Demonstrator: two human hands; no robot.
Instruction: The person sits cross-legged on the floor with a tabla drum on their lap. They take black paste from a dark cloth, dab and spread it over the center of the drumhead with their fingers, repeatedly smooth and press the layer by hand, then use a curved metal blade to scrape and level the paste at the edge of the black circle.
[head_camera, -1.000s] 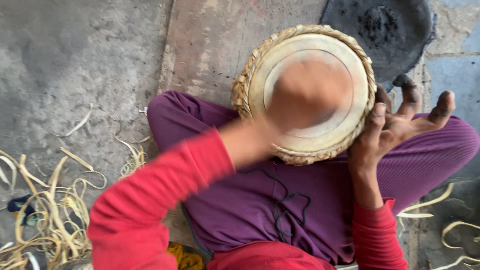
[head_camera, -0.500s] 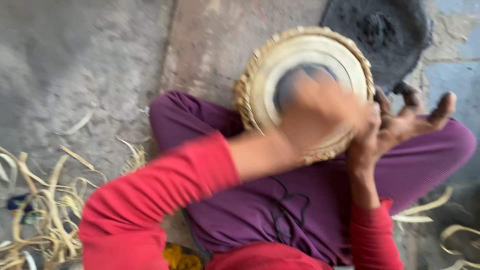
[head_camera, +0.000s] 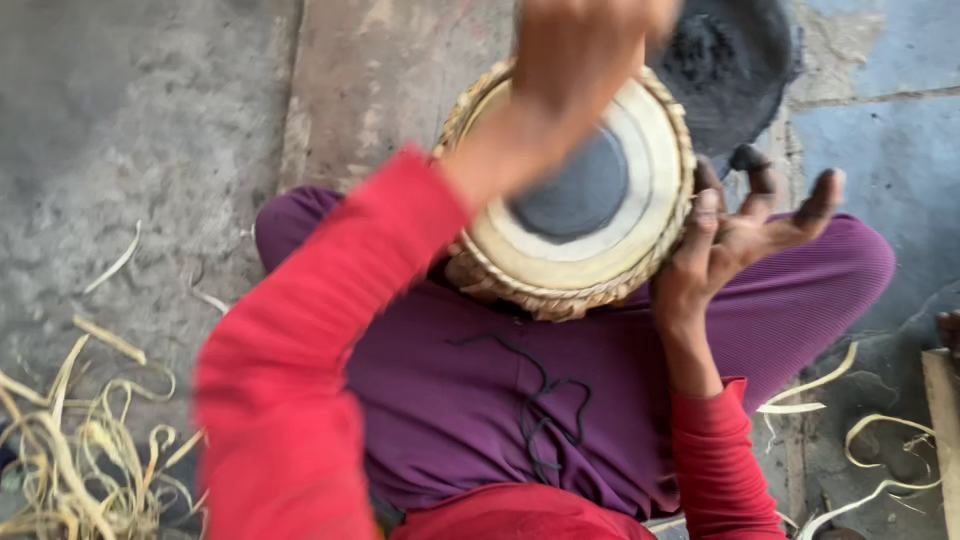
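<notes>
A round drum (head_camera: 640, 170) with a braided rim, a pale skin and a dark grey centre patch lies tilted on my lap, on my purple trousers (head_camera: 480, 400). My left hand (head_camera: 580, 45) is blurred and raised over the drum's far edge; whether it holds anything is hidden by the blur. Its red sleeve crosses the drum's left side. My right hand (head_camera: 745, 235) rests its palm against the drum's right rim, with its blackened fingers spread apart and nothing in them.
A dark round pan (head_camera: 735, 60) of black paste sits on the floor just beyond the drum. Pale curled strips (head_camera: 70, 450) lie in a heap at the left, with more strips (head_camera: 880, 440) at the right. A wooden piece (head_camera: 942, 430) is at the right edge.
My left hand was over the drum's skin and has moved up to its far edge, uncovering the dark centre patch. The right hand has stayed at the rim.
</notes>
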